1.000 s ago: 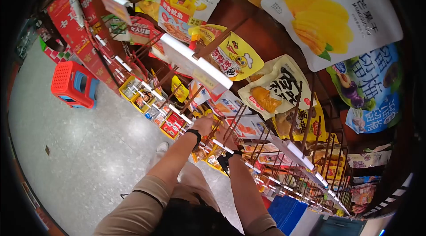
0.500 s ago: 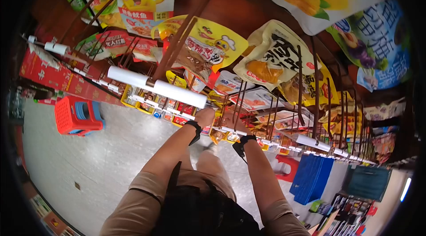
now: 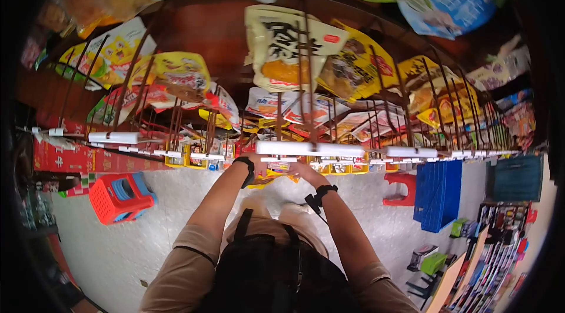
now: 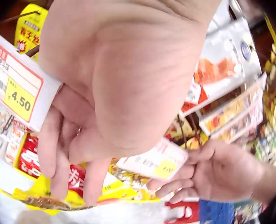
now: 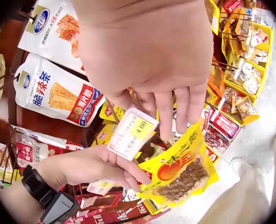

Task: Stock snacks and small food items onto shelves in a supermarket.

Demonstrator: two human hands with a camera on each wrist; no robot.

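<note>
I stand at a snack rack of metal hooks. My left hand [image 3: 257,163] and right hand [image 3: 300,170] reach together under a white price rail [image 3: 309,149]. Between them hangs a yellow snack packet [image 5: 182,170] with brown pieces showing. My right hand [image 5: 161,93] points its fingers down onto the packet's top edge, beside a 4.00 price tag [image 5: 132,133]. In the left wrist view that hand [image 4: 212,172] curls thumb and fingers at the tag's end. My left hand [image 4: 82,154] has straight fingers touching the yellow packet [image 4: 58,198]; its watch-strapped wrist [image 5: 40,191] comes in from below.
Hooks carry many hanging packets, among them white bags [image 5: 58,95] and a 4.50 tag [image 4: 17,88]. Yellow bins [image 3: 182,160] line the rack's lower row. On the floor stand a red stool [image 3: 120,195], another red stool [image 3: 400,186] and stacked blue crates [image 3: 438,195].
The head view has swung so the rack now runs level across the frame. Both hands stay at the same hook, close together; the right hand has moved in beside the left.
</note>
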